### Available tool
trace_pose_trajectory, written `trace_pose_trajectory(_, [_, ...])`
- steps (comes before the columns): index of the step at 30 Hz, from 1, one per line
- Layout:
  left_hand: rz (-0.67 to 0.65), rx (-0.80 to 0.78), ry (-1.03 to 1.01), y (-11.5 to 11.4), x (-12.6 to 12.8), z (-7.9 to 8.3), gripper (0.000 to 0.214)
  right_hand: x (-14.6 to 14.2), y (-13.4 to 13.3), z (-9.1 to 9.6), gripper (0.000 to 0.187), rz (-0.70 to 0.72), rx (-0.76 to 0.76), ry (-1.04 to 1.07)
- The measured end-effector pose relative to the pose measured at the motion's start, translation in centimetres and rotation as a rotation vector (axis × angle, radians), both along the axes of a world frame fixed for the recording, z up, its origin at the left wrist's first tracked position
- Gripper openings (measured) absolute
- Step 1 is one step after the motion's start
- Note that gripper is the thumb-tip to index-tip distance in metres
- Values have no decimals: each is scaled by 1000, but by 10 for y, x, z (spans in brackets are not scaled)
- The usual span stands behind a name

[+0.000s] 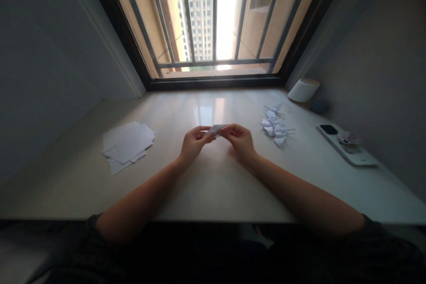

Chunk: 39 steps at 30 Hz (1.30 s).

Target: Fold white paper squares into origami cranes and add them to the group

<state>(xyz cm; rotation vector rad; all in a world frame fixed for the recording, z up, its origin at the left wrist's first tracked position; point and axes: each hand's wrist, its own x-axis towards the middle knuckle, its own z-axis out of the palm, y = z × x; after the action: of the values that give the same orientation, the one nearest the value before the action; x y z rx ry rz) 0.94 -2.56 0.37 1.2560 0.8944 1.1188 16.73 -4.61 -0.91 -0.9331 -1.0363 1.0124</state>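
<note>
A small folded piece of white paper (215, 129) is held between both hands above the middle of the white tabletop (213, 177). My left hand (196, 142) pinches its left end, thumb in front and fingers behind. At its right end, my right hand (240, 140) grips the paper between thumb and fingertips. Parts of the folds are covered by the fingers. To the right lies a cluster of several folded paper cranes (275, 126). On the left rests a loose, uneven stack of white paper sheets (128, 142).
A phone (361, 157) lies at the right with a small crumpled-looking item (349, 138) on it. Behind it are a white cup-like object (303, 90) and a dark rounded object (318, 106) by the wall. A barred window (216, 83) borders the tabletop's far edge.
</note>
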Motion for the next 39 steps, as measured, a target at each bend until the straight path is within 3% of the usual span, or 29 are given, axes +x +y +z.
trace_pose_trajectory(11, [-1, 54, -37, -3, 1, 5, 44, 0, 0, 6, 29, 43, -109, 139])
trace_pose_trajectory(17, [34, 82, 3, -4, -1, 4, 47, 0, 1, 3, 26, 48, -82, 51])
trace_pose_trajectory(22, [67, 90, -17, -2, -1, 1, 47, -5, -3, 4, 34, 85, -32, 121])
trace_pose_trajectory(28, [-11, 72, 26, -2, -1, 2, 49, -6, -3, 4, 54, 72, -92, 179])
trace_pose_trajectory(39, [-16, 39, 7, 5, -1, -1, 51, 2, 3, 0, 53, 37, -149, 156])
